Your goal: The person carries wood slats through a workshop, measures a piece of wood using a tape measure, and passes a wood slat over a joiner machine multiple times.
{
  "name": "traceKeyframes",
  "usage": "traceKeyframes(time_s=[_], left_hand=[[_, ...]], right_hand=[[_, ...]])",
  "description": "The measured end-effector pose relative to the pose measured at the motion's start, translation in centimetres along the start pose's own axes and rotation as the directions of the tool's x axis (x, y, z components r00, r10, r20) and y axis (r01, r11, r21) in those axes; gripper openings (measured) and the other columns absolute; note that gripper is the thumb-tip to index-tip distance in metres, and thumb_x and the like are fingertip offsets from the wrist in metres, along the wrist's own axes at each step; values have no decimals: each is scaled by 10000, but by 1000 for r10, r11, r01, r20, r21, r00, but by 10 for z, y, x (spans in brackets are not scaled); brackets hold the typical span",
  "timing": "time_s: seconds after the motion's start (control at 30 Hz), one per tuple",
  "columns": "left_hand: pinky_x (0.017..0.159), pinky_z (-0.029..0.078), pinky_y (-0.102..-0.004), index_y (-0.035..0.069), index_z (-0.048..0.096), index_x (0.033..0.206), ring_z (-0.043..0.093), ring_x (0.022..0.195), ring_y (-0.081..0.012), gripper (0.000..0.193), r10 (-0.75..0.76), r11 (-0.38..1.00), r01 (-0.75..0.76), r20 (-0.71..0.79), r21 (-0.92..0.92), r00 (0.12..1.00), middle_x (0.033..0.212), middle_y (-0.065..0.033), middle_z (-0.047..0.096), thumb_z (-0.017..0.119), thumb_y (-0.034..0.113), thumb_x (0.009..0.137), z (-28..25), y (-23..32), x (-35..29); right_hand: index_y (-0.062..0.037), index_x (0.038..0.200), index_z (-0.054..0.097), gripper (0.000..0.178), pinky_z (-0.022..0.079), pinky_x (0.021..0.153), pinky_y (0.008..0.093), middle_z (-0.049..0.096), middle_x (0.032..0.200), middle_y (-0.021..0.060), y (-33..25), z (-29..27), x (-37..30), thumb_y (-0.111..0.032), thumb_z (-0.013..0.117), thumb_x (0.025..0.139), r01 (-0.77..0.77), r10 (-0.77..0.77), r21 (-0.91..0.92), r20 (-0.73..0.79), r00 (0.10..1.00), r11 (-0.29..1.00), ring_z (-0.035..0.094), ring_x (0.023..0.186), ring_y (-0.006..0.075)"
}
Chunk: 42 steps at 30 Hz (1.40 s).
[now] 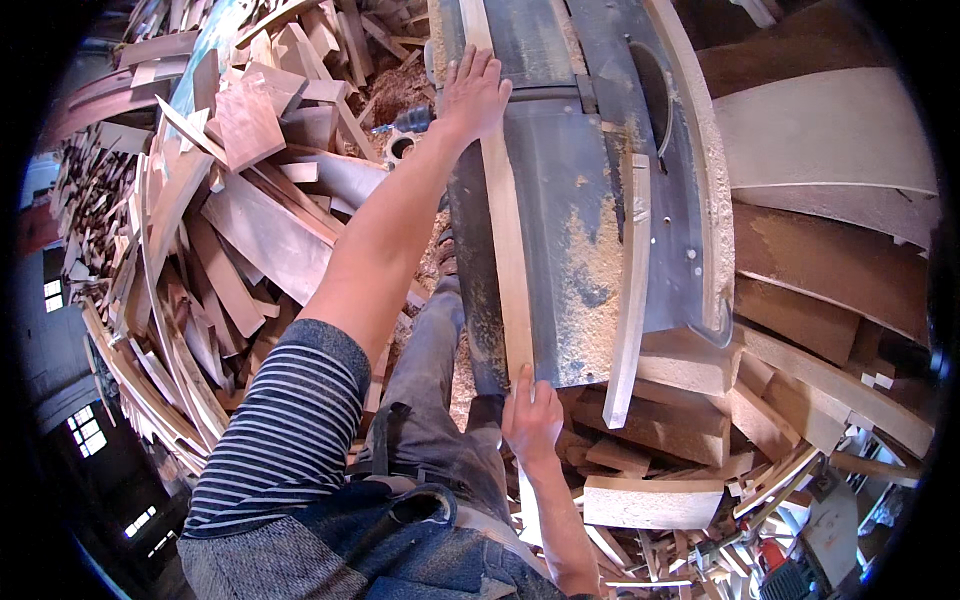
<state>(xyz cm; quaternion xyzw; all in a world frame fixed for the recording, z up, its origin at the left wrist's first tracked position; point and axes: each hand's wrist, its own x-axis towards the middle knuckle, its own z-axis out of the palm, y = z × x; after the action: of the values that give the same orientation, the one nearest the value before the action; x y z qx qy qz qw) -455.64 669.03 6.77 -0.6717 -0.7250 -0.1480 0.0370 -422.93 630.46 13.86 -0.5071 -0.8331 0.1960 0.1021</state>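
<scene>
Here's the strip (507, 215), pale bare wood, long and narrow, lying lengthwise along the left side of the dusty grey table (550, 150), crossing its dark gap, the far stretch running right out of view up top!

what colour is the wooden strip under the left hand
The wooden strip is pale tan, clearest in the head view.

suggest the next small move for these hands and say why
I'd probably slide the left hand back along the strip, toward the body, before any push. It lies flat on the wood, level with the dark seam across the table, while the right hand touches the strip by the table's near edge.
</scene>
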Motion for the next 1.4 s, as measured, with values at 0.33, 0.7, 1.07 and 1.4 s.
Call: traceKeyframes(time_s=[0.33, 0.7, 1.07, 1.4], left_hand=[[1213, 202, -507, 26, 463, 1386, 208, 1500, -333, 509, 17, 1000, -17, -4, -2, 1000, 1554, -136, 341, 423, 368, 1012, 14, -31, 59], [1173, 235, -566, -20, 498, 1354, 261, 1453, -424, 535, 55, 997, -57, -42, -51, 998, 1510, -230, 395, 480, 362, 979, 32, -59, 116], [1219, 191, -504, 2, 412, 1443, 186, 1510, -332, 633, 90, 995, -92, 72, 29, 993, 1584, -157, 299, 322, 483, 1041, 24, -52, 102], [1222, 149, -506, -39, 439, 1397, 182, 1506, -355, 625, 103, 994, -94, 166, -61, 981, 1558, -187, 320, 387, 458, 1022, -39, 23, -48]], right_hand=[[63, 1347, 525, 591, 452, 576, 396, 469, 829, 135, -6, 4, 67, -113, 643, 796, 6, -7, 9, 19, 1000, 1000, 501, 691, 290], [74, 1338, 530, 566, 453, 581, 390, 467, 823, 133, -11, 10, 131, -96, 637, 809, 18, -18, 13, 13, 1000, 1000, 510, 696, 284], [78, 1349, 510, 576, 489, 608, 394, 496, 874, 150, -26, 6, 188, -126, 640, 826, 6, -4, -30, 45, 999, 1000, 548, 731, 302], [38, 1303, 522, 548, 535, 684, 429, 532, 944, 172, -37, 11, 242, -102, 654, 791, -3, 3, -12, -30, 1000, 1000, 603, 834, 347]])
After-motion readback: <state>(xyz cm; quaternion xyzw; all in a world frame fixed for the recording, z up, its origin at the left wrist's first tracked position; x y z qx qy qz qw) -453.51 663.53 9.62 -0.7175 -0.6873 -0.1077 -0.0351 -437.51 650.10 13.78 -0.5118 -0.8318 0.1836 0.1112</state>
